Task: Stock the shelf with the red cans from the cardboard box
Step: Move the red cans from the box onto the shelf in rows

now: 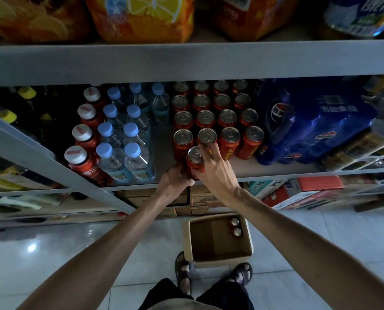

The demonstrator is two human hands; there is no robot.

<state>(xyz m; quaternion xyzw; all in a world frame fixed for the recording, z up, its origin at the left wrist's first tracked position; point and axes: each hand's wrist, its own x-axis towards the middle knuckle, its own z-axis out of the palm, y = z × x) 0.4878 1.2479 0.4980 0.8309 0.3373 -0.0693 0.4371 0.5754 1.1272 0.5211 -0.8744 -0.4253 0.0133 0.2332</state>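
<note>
Head view: seating a red can (195,161) at the front edge of the shelf (287,172).
The left hand (175,179) curls round the can's base to place it; the right hand (214,170) steadies its top with spread, straight fingers against the filled rows (208,118). In the cardboard box (247,239) below, two cans (235,227) wait.

Rows of cans (216,113) stood on the shelf (276,169), with water bottles (128,139) to their left and a wrapped cola pack (309,126) to their right. A single can (195,161) stood at the front edge before them, between the left hand (175,182) and the right hand (213,170). On the floor (74,253) below, the cardboard box (220,261) held two cans (235,227) in its far right corner.
</note>
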